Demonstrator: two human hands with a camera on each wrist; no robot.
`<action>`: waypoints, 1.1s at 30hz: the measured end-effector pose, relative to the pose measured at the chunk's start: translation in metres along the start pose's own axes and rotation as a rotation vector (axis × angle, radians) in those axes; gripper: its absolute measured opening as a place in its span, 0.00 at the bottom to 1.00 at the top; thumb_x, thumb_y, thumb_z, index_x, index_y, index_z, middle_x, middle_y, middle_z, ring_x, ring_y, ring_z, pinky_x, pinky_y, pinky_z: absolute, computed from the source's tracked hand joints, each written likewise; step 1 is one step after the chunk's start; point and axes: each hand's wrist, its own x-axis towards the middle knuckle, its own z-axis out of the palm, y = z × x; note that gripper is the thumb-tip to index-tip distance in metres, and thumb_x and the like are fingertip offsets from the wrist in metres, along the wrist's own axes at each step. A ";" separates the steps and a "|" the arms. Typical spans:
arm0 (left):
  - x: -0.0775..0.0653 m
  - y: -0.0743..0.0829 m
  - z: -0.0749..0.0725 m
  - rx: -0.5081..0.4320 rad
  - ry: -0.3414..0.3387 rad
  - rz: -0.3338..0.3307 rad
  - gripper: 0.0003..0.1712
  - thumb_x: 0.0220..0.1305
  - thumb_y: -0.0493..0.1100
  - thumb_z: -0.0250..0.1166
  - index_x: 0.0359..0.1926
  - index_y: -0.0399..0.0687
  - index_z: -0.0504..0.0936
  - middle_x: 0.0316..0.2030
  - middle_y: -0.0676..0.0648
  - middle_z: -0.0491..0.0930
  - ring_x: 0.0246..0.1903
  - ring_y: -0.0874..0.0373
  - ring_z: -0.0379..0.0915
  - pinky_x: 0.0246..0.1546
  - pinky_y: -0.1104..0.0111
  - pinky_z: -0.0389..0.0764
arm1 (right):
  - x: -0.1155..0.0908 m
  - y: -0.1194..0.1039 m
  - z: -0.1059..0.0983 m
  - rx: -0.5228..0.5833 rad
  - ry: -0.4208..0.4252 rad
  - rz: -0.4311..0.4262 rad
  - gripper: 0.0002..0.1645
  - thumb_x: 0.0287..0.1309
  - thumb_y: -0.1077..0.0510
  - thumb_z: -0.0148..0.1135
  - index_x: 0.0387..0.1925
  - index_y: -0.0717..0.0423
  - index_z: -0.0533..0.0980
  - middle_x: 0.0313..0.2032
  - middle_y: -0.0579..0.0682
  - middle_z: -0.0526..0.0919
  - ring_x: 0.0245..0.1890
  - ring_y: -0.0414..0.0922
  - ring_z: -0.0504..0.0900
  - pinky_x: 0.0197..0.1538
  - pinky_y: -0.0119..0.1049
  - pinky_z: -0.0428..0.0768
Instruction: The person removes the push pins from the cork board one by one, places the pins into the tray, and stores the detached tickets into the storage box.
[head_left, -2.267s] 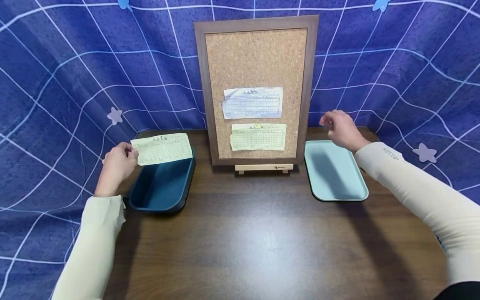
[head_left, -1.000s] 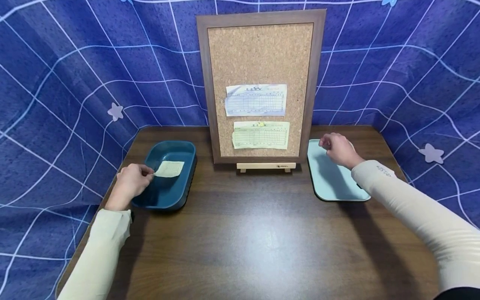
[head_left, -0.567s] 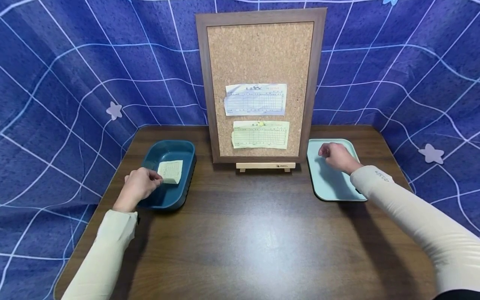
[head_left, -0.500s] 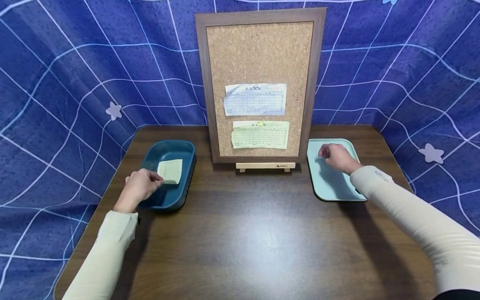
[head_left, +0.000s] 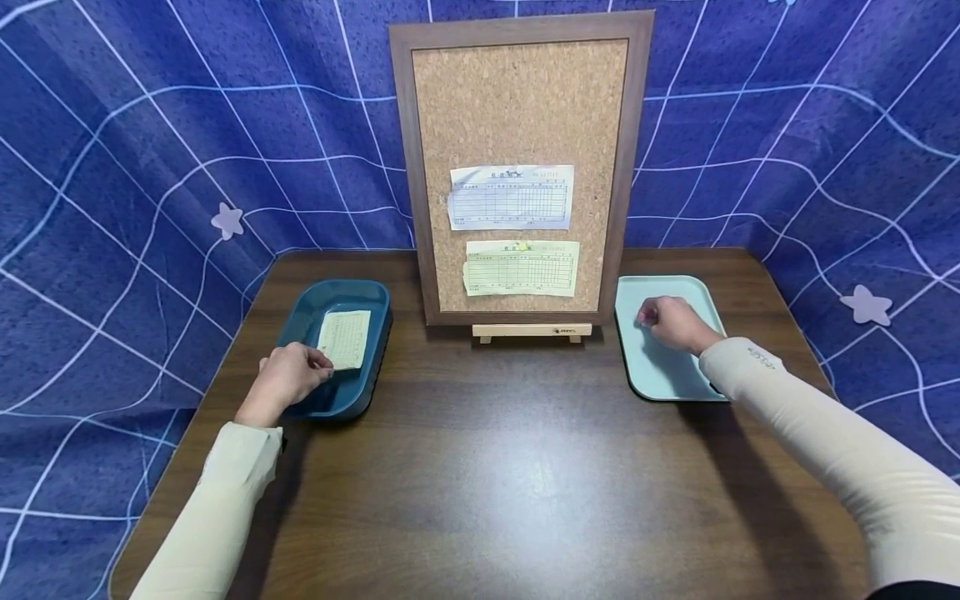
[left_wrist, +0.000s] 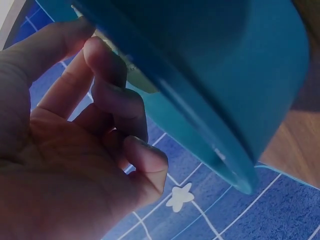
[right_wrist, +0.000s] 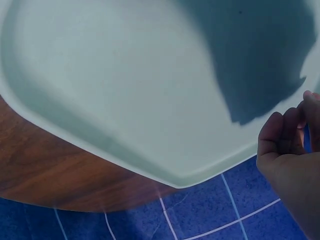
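Note:
My left hand [head_left: 288, 372] reaches over the dark blue basin [head_left: 335, 407] and pinches the near left edge of a pale green printed slip [head_left: 344, 337]. The slip lies partly inside the basin. In the left wrist view the basin's rim hides most of the slip [left_wrist: 112, 47] beyond the fingertips. My right hand [head_left: 673, 323] hangs over the light aqua tray [head_left: 675, 287], thumb and fingers curled with their tips close together. In the right wrist view, whether my right hand [right_wrist: 292, 140] has something tiny between its fingertips cannot be made out.
A framed cork board [head_left: 517, 100] stands on a small wooden easel [head_left: 531, 331] at the back. It bears a white-blue slip [head_left: 510, 198] above a green slip [head_left: 517, 271] with a yellow pin. Blue grid cloth [head_left: 300, 125] surrounds the brown table [head_left: 510, 467].
My left hand has lowered its slip into the basin, shifting right and toward me. My right hand has sunk closer to the aqua tray. The slips on the board stay put.

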 end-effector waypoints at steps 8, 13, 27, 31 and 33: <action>-0.001 0.002 -0.002 0.007 -0.027 -0.017 0.09 0.57 0.41 0.62 0.33 0.43 0.87 0.28 0.46 0.83 0.34 0.43 0.75 0.36 0.48 0.60 | -0.001 0.002 0.003 0.004 -0.024 0.010 0.12 0.39 0.75 0.54 0.26 0.61 0.78 0.25 0.52 0.79 0.28 0.49 0.76 0.36 0.46 0.72; 0.001 0.004 -0.003 -0.004 -0.043 -0.040 0.14 0.60 0.44 0.59 0.37 0.40 0.86 0.33 0.42 0.83 0.36 0.42 0.74 0.39 0.47 0.59 | -0.003 0.003 0.005 0.009 -0.036 0.013 0.14 0.37 0.76 0.53 0.26 0.61 0.78 0.25 0.51 0.80 0.29 0.49 0.77 0.37 0.47 0.72; 0.003 0.014 -0.009 -0.048 0.041 -0.008 0.15 0.63 0.45 0.57 0.39 0.38 0.84 0.34 0.40 0.82 0.38 0.39 0.74 0.42 0.46 0.58 | -0.005 0.003 0.006 0.036 -0.030 0.008 0.11 0.43 0.76 0.55 0.26 0.61 0.78 0.24 0.51 0.80 0.28 0.48 0.76 0.37 0.45 0.71; 0.007 0.018 -0.011 -0.070 0.092 0.015 0.13 0.63 0.43 0.57 0.37 0.39 0.84 0.31 0.42 0.82 0.35 0.42 0.74 0.43 0.47 0.59 | -0.005 0.001 0.004 0.030 -0.014 -0.003 0.11 0.43 0.75 0.55 0.25 0.61 0.78 0.24 0.52 0.80 0.27 0.47 0.76 0.36 0.45 0.71; 0.008 0.020 -0.011 -0.083 0.122 0.032 0.12 0.63 0.43 0.57 0.36 0.40 0.84 0.29 0.44 0.82 0.34 0.43 0.73 0.43 0.47 0.59 | -0.005 -0.001 0.002 0.028 0.003 -0.011 0.10 0.44 0.75 0.56 0.25 0.61 0.78 0.23 0.52 0.80 0.27 0.47 0.76 0.35 0.44 0.71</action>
